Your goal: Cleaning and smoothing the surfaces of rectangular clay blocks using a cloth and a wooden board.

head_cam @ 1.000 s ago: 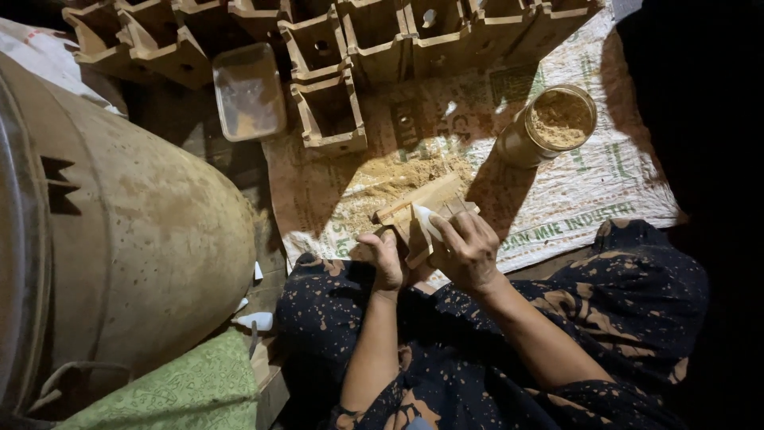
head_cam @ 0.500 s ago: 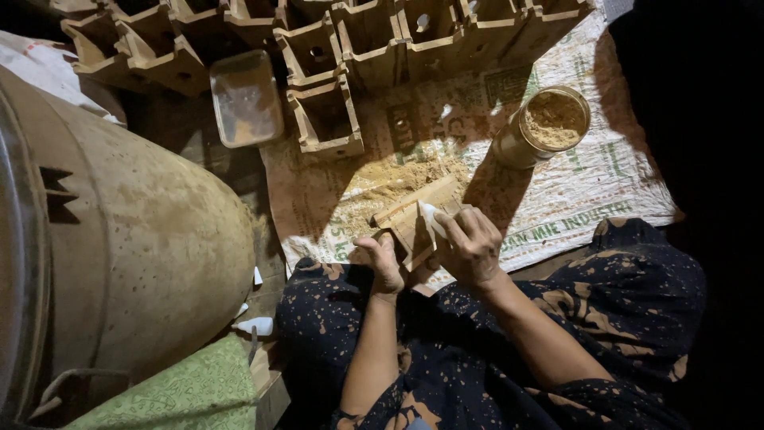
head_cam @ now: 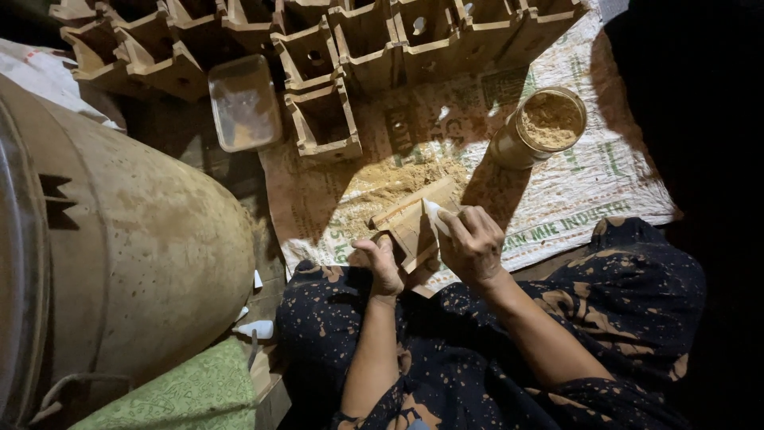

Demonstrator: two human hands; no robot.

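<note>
My left hand [head_cam: 383, 267] grips the near edge of a small wooden box piece [head_cam: 412, 219] that rests on my lap over a woven sack [head_cam: 557, 199]. My right hand [head_cam: 472, 241] holds a small white pointed tool [head_cam: 434, 213] pressed against the top of the same wooden piece. Loose sawdust [head_cam: 390, 187] lies on the sack just beyond the piece. Both forearms reach forward over my dark spotted clothing.
A jar of brown powder [head_cam: 543, 124] stands at the right. Several open wooden boxes [head_cam: 322, 119] are stacked along the far side. A clear plastic tray [head_cam: 243, 103] lies at the left. A big rusty metal drum [head_cam: 119, 255] fills the left. Green cloth [head_cam: 175, 394] lies near.
My right hand with the white tool has shifted slightly along the wooden piece. My left hand keeps its grip. The view has moved a little.
</note>
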